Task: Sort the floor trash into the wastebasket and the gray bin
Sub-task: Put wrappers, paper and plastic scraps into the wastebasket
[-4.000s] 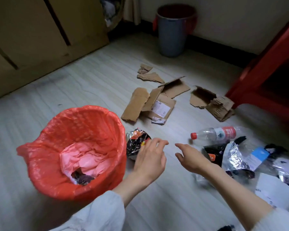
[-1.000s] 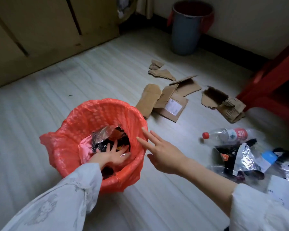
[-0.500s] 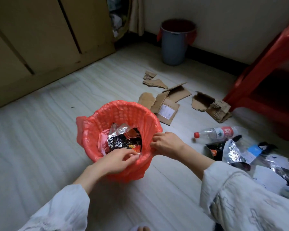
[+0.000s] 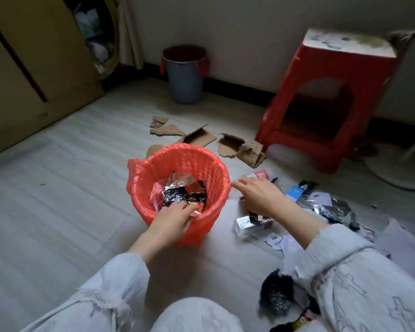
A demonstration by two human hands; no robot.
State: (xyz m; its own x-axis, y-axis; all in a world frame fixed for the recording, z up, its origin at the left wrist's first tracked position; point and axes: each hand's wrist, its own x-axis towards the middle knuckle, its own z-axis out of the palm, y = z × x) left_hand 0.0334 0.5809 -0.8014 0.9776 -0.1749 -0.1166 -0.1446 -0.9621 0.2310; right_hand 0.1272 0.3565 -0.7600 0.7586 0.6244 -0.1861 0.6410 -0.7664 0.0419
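Wastebasket (image 4: 177, 164), lined with a red bag, at centre floor, holding foil snack wrappers (image 4: 182, 192); left hand (image 4: 171, 222) at its near rim, fingers curled over the edge onto a wrapper; right hand (image 4: 259, 195) just right of the rim, fingers loosely extended, holding nothing; plastic bottle (image 4: 259, 175) and loose wrappers (image 4: 328, 207) at right; torn cardboard (image 4: 242, 147) beyond; gray bin (image 4: 185, 77) far, against the wall; red stool (image 4: 333, 97) far right.
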